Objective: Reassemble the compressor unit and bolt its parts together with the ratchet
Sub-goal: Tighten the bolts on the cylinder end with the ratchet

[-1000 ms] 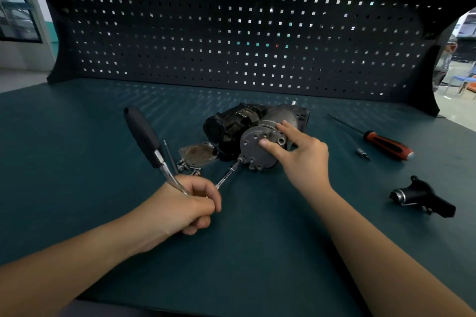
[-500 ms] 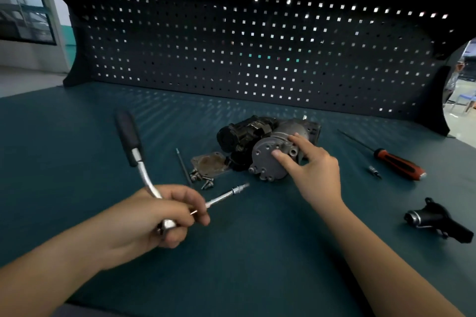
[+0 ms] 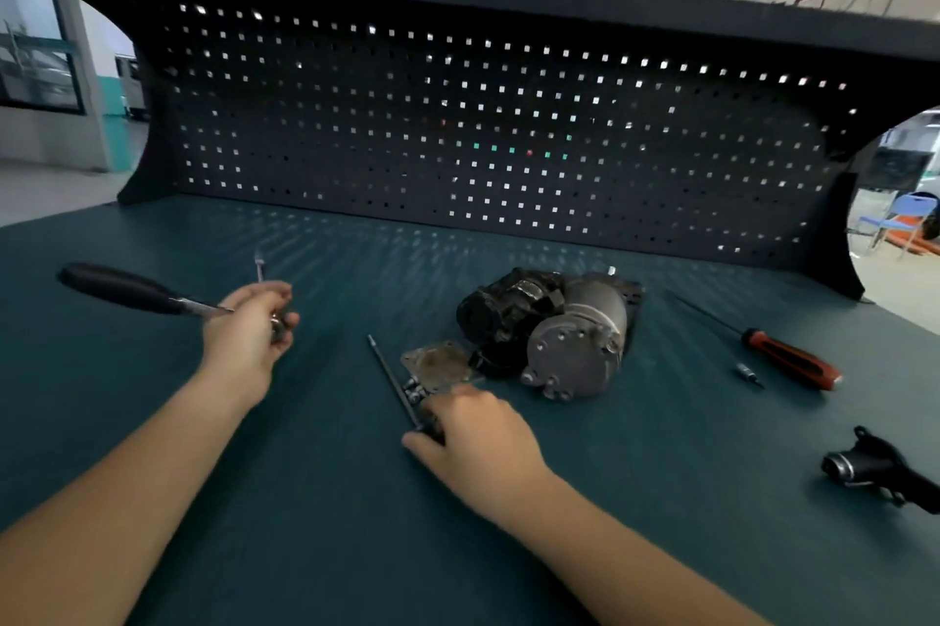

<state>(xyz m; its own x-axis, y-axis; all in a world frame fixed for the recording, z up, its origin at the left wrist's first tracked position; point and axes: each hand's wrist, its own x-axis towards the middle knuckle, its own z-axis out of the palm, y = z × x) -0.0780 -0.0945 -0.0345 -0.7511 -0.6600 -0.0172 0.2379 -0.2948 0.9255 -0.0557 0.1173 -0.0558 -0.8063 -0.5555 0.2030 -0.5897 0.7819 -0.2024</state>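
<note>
The compressor unit (image 3: 569, 335), a grey metal cylinder joined to a black motor body, lies on the teal bench top. My left hand (image 3: 249, 335) grips the ratchet (image 3: 132, 292) at its head, black handle pointing left, extension tip pointing up, well left of the compressor. My right hand (image 3: 473, 437) rests on the bench just in front of the flat cover plate (image 3: 437, 363), its fingertips at the loose bolts (image 3: 414, 391) and the near end of a long thin rod (image 3: 389, 378). Whether the fingers pinch anything is hidden.
A red-and-black screwdriver (image 3: 783, 355) and a small bit (image 3: 750, 373) lie to the right of the compressor. A black fitting (image 3: 875, 470) sits at the right edge. A dark pegboard (image 3: 483, 131) closes the back of the bench.
My left hand swung the ratchet away from the compressor, up and to the left. My right hand left the compressor's end face and came down to the bolts and rod. The camera tilted up.
</note>
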